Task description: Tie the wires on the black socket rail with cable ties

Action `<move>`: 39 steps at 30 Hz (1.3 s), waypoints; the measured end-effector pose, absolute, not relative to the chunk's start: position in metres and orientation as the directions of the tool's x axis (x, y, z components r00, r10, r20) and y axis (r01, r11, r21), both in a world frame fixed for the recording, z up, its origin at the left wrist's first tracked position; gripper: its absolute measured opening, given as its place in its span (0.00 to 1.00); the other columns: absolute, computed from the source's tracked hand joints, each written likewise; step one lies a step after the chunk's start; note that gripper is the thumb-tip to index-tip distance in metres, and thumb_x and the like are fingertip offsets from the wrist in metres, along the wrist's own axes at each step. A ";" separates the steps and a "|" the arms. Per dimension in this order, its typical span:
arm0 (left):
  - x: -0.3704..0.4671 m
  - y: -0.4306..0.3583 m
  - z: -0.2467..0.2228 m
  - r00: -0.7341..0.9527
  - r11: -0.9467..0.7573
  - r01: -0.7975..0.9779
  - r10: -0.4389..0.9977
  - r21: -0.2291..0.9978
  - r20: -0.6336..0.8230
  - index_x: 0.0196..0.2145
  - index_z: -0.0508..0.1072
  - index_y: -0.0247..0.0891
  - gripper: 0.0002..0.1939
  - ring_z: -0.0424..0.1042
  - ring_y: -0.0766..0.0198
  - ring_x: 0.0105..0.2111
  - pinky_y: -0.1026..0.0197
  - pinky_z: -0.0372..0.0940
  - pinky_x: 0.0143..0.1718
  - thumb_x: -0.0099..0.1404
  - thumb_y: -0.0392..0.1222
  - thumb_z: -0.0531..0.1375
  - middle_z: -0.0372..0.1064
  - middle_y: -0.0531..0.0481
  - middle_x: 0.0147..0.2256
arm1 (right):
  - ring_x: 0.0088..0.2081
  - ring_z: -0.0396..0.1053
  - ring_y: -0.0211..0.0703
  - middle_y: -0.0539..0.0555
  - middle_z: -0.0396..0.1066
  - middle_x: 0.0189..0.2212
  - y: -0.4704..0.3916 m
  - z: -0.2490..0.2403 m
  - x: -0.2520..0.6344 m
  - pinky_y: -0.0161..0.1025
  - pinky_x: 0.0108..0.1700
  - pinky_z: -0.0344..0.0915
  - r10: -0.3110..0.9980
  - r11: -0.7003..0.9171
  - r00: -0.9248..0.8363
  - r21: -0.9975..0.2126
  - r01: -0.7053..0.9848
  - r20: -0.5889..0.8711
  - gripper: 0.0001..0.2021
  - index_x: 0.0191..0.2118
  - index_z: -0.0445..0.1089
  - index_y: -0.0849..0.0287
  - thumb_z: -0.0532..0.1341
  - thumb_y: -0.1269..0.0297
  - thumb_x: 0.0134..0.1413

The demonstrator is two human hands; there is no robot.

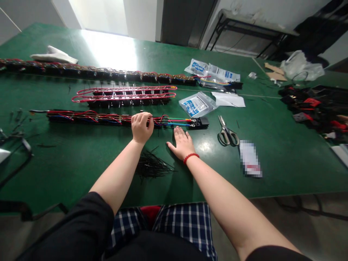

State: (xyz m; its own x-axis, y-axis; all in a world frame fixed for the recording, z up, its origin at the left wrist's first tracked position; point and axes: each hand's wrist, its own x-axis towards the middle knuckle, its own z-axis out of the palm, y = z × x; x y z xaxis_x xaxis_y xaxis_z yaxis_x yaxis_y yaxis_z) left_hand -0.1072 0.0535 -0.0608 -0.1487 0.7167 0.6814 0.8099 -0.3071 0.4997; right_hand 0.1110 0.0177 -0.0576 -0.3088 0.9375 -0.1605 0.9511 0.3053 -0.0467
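A long black strip (106, 119) with red and blue wires along its top lies across the table in front of me. At its right end, green, red and blue wires run to a black end block (201, 122). My left hand (141, 127) is over the right half of the strip, fingers curled in a pinch; what they grip is hidden. My right hand (182, 143) rests flat with fingers spread, just in front of the coloured wires. Between my forearms lies a pile of thin black cable ties (153, 165).
Scissors (227, 132) lie right of the strip. Behind it are a bundle with looped red wires (127, 97), a longer wired strip (108, 73) and plastic bags (197, 104). A white cloth (54, 56) is at the back left. Black and red parts (312, 105) crowd the right.
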 end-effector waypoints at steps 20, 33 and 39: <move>-0.219 0.035 -0.073 -0.077 -0.076 0.945 0.894 0.318 0.442 0.60 0.66 0.42 0.35 0.61 0.45 0.65 0.42 0.43 0.69 0.61 0.61 0.63 0.65 0.38 0.63 | 0.75 0.37 0.44 0.56 0.38 0.74 0.017 -0.060 0.112 0.50 0.74 0.36 0.940 0.310 -0.322 -0.113 0.944 -0.113 0.41 0.73 0.40 0.66 0.43 0.41 0.66; -0.216 0.035 -0.074 -0.092 -0.022 0.966 0.902 0.257 0.422 0.55 0.70 0.43 0.24 0.65 0.47 0.58 0.42 0.47 0.64 0.67 0.58 0.59 0.71 0.40 0.54 | 0.72 0.48 0.47 0.58 0.53 0.71 0.027 -0.059 0.122 0.50 0.72 0.42 0.926 0.371 -0.377 -0.151 0.916 -0.015 0.31 0.70 0.53 0.62 0.45 0.52 0.68; -0.218 0.033 -0.074 -0.078 -0.029 0.967 0.910 0.251 0.407 0.54 0.72 0.46 0.23 0.64 0.45 0.56 0.41 0.49 0.60 0.67 0.58 0.60 0.71 0.41 0.54 | 0.70 0.52 0.52 0.67 0.56 0.68 0.031 -0.059 0.122 0.46 0.72 0.43 0.962 0.271 -0.273 -0.136 0.953 0.004 0.34 0.68 0.56 0.73 0.47 0.51 0.67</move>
